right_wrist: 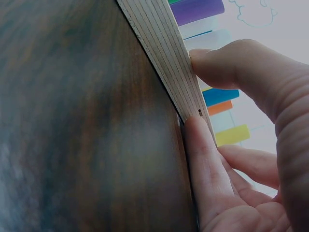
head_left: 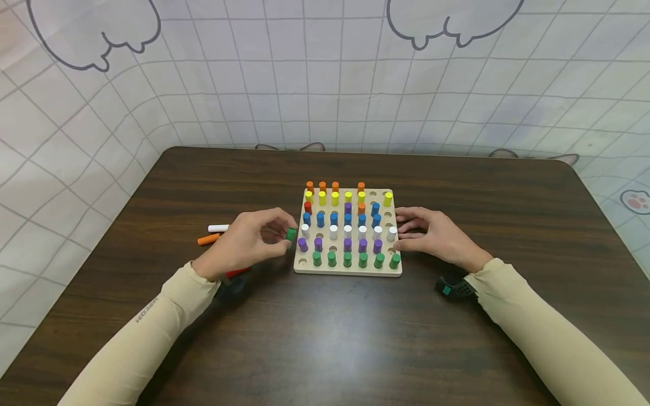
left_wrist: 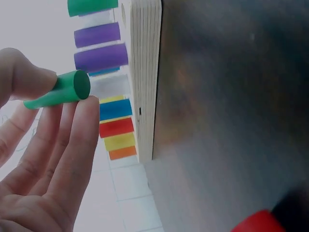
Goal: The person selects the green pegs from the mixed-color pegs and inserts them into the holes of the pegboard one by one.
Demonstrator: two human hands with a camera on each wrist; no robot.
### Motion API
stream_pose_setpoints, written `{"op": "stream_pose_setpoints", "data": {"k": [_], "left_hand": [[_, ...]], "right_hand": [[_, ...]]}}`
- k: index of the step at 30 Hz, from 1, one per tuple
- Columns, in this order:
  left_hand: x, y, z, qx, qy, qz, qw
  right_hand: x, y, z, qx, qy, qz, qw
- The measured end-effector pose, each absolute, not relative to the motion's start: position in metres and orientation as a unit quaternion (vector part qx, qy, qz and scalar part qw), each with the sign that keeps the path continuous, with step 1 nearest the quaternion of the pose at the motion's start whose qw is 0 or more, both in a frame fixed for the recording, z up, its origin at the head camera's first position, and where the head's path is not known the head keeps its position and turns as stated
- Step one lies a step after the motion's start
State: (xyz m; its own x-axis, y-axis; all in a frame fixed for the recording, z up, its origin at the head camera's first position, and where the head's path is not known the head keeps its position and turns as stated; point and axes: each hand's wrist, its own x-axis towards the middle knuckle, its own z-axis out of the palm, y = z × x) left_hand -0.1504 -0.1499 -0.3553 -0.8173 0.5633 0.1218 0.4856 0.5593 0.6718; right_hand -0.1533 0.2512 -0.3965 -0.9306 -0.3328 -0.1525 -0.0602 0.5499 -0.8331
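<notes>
Between the thumb and fingertips of my left hand (head_left: 254, 235) is a green peg (left_wrist: 60, 90), held just off the left side of a wooden pegboard (head_left: 350, 270). In the left wrist view the peg lies tilted, one flat end showing. My right hand (head_left: 431, 232) holds the board's right edge, its thumb (right_wrist: 212, 65) at the upper edge and a finger along the layered side. Rows of orange, yellow, blue, white, purple and green pegs stand in the board. A red peg (head_left: 307, 208) stands at its left side. Several holes show without pegs.
On the dark wooden table (head_left: 345, 338), a white peg (head_left: 218, 228) and an orange peg (head_left: 209, 239) lie left of the left hand. Something red (head_left: 237, 272) lies partly hidden beneath that wrist. A grid-patterned cloth (head_left: 335, 84) hangs behind the table.
</notes>
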Motion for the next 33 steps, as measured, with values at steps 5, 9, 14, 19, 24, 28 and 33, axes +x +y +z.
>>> {"op": "stream_pose_setpoints", "data": {"k": [5,9,14,19,24,28,33], "left_hand": [[-0.148,-0.147,-0.356,0.303,0.88,0.361,0.063],[-0.145,-0.144,-0.359,0.307,0.877,0.364,0.073],[-0.143,-0.141,-0.362,0.308,0.872,0.37,0.086],[-0.141,-0.137,-0.362,0.309,0.87,0.372,0.096],[-0.14,-0.136,-0.364,0.314,0.866,0.377,0.098],[-0.14,-0.136,-0.366,0.317,0.859,0.389,0.104],[-0.139,-0.136,-0.369,0.32,0.854,0.397,0.103]], "right_hand": [[-0.153,0.252,-0.396,-0.112,0.871,-0.456,0.145],[-0.152,0.252,-0.395,-0.109,0.873,-0.453,0.144],[-0.152,0.252,-0.395,-0.109,0.875,-0.449,0.144],[-0.152,0.251,-0.396,-0.108,0.874,-0.451,0.144],[-0.152,0.251,-0.395,-0.11,0.872,-0.455,0.146],[-0.153,0.251,-0.395,-0.114,0.869,-0.459,0.147],[-0.153,0.251,-0.396,-0.116,0.866,-0.463,0.147]]}}
